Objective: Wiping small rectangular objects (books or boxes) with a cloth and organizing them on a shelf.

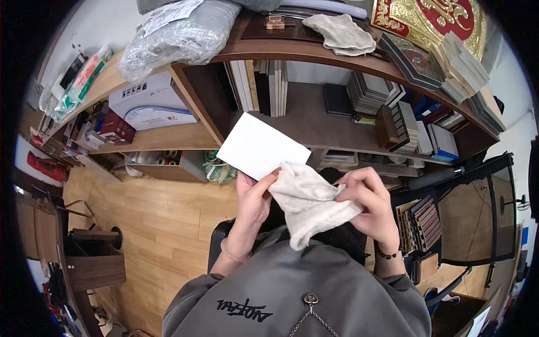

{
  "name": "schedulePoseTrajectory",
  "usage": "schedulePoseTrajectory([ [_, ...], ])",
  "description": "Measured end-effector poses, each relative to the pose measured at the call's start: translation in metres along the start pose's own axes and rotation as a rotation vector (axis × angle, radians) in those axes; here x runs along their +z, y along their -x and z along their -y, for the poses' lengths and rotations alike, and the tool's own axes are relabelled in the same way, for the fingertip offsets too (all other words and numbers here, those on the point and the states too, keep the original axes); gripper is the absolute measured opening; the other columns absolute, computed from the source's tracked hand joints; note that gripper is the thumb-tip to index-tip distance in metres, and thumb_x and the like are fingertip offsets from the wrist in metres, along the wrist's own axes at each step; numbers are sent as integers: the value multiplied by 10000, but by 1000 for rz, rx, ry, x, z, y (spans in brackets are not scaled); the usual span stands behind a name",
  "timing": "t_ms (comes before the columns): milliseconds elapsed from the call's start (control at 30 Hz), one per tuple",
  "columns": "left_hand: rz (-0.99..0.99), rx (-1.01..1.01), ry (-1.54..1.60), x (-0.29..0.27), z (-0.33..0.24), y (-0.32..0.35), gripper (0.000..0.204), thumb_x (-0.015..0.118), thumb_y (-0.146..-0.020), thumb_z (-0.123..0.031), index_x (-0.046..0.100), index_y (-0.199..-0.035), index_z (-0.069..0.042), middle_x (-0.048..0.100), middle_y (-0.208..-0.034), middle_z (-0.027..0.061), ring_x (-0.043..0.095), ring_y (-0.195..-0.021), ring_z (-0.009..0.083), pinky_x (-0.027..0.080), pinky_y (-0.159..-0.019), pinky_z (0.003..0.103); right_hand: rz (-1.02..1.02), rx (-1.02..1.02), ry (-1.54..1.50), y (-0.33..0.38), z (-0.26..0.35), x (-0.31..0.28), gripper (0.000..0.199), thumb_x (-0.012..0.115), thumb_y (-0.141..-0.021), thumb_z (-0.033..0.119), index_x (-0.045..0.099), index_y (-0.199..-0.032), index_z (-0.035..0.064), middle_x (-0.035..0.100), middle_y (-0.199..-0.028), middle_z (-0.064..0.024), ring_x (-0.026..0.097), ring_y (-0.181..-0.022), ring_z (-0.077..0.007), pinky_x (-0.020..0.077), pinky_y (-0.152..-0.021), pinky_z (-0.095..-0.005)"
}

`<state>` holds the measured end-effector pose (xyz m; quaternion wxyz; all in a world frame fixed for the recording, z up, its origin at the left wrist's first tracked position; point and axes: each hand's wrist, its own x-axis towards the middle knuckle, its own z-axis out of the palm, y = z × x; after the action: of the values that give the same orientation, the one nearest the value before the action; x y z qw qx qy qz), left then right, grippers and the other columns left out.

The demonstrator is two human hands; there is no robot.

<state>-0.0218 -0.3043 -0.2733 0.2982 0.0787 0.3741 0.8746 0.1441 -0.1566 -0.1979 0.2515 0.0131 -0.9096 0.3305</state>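
Note:
In front of my chest, my left hand (251, 203) is closed on the lower edge of a flat white rectangular panel (261, 145), which is tilted. The thumb lies over the panel's front, beside a crumpled off-white cloth (313, 203). My right hand (371, 206) pinches the right side of that cloth with bent fingers. The cloth covers the panel's lower right corner and hangs down toward my grey top. The back of the panel is hidden, and so are most of the left fingers.
A dark brown shelf unit (314, 132) ahead holds several sample boards. On its top lie another rag (341, 33), a plastic-wrapped package (179, 42) and a red-and-gold ornate panel (443, 19). A white box (151, 101) sits on the left shelf, a black mesh chair back (466, 213) at right.

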Motion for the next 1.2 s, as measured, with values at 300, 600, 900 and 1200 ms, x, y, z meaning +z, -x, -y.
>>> schedulePoseTrajectory([
  [300, -74, -102, 141, -8, -1, 2, 466, 541, -890, -64, 344, -1310, -16, 511, -1222, 122, 535, -1105, 222, 475, -923, 364, -230, 336, -929, -9, 20, -13, 580, 744, -639, 113, 461, -1135, 12, 558, -1062, -85, 553, -987, -164, 446, -859, -292],
  [600, 211, -160, 160, 1, 4, 24, 416, 508, -927, -136, 388, -1306, -15, 495, -1262, 110, 508, -1158, 223, 455, -947, 382, -382, 282, 181, -40, -12, 17, 692, 732, -706, 147, 404, -1297, -4, 527, -1219, -153, 504, -1144, -236, 387, -971, -340],
  [900, 202, -110, 54, 10, 2, 25, 440, 529, -916, -130, 372, -1307, -3, 515, -1232, 125, 526, -1133, 223, 463, -940, 377, -90, 282, -241, -34, 7, 29, 739, 704, -747, 90, 328, -1378, 7, 429, -1358, -152, 435, -1230, -244, 338, -1022, -353],
  [1200, 160, -95, 55, 13, -11, 20, 379, 571, -894, -90, 454, -1235, 25, 558, -1176, 117, 559, -1069, 190, 459, -914, 335, -154, 332, -812, -28, -2, 23, 844, 769, -692, 98, 304, -1388, -11, 394, -1389, -130, 410, -1250, -213, 324, -1037, -338],
])
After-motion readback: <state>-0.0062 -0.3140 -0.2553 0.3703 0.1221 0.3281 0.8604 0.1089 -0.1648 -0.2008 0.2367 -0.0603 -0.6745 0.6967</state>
